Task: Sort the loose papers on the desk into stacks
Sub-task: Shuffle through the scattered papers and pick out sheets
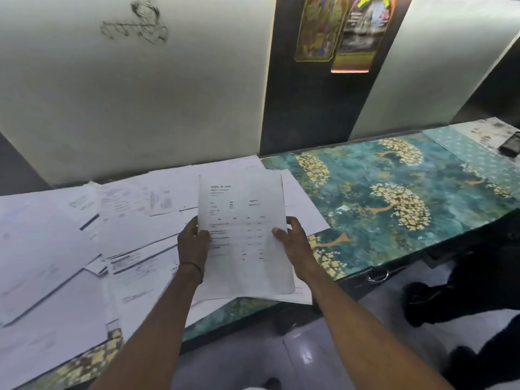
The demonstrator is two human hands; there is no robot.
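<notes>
I hold a white printed sheet (242,220) upright above the desk, with printed lines facing me. My left hand (194,243) grips its left edge, thumb on the front. My right hand (292,240) grips the right edge the same way. Several loose white papers (84,249) lie spread and overlapping over the left half of the desk (394,175), some under the held sheet. The desk top has a teal cover with golden tree patterns.
The right half of the desk shows bare teal cover. A dark flat object (510,146) lies on a paper at the far right. A white wall and a dark panel with posters (337,32) stand behind. A drawer handle (378,275) sits under the front edge.
</notes>
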